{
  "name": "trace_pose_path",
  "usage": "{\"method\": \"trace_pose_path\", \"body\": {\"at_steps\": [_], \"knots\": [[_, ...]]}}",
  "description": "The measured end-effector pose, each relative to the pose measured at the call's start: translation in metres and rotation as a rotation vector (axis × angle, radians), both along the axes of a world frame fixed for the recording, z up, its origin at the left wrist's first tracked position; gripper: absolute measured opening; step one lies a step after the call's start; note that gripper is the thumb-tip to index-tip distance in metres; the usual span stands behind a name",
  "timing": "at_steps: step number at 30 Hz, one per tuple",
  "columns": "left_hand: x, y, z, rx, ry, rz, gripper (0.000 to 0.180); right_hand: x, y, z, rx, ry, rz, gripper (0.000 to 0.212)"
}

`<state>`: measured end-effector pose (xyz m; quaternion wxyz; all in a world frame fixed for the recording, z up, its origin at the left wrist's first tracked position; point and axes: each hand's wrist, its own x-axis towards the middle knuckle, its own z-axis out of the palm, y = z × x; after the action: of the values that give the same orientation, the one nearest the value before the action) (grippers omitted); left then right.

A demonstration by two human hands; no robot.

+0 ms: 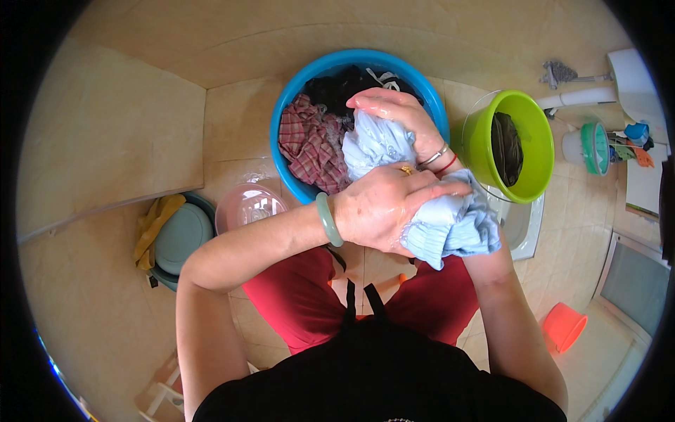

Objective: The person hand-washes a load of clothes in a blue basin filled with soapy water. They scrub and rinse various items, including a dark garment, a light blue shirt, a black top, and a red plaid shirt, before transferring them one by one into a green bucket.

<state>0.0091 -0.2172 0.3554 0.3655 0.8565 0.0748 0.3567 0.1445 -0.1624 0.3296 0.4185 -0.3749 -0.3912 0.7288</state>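
Observation:
A wet light blue garment (453,228) is bunched between my two hands, over the near rim of a blue basin (280,144). My left hand (376,207), with a pale green bangle at its wrist, closes on the nearer bunch, which rests against my right forearm. Farther off, my right hand (401,116) curls round the other end of the cloth; a silver bracelet and a red cord circle that wrist. Inside the basin lie a red plaid cloth (309,141) and dark clothing (334,88). Wet shine and suds show on my fingers.
Right of the basin stands a lime green bucket (540,151) holding dark cloth (506,148). A pink translucent basin (235,207) is at the left, near a grey-green basin (184,235) with a mustard cloth (165,218). An orange bucket (564,327) sits at the lower right.

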Motion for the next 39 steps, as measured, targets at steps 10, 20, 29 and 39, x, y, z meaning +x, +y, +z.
{"method": "trace_pose_path", "body": {"at_steps": [10, 20, 29, 39], "knots": [[-0.001, 0.001, -0.003, 0.102, 0.207, -0.134, 0.078, -0.008, -0.002, 0.005, 0.06, -0.164, -0.051, 0.03], [-0.008, 0.01, -0.016, 0.374, 0.415, -0.377, 0.073, -0.017, -0.004, -0.001, 0.242, -0.34, -0.105, 0.041], [0.007, 0.024, -0.061, 0.327, 0.745, -0.307, 0.065, -0.027, 0.011, -0.029, 0.299, -0.726, -0.231, 0.04], [0.029, 0.025, -0.095, 0.156, 0.995, -0.329, 0.068, -0.043, 0.013, -0.057, 0.334, -1.057, -0.325, 0.039]]}}
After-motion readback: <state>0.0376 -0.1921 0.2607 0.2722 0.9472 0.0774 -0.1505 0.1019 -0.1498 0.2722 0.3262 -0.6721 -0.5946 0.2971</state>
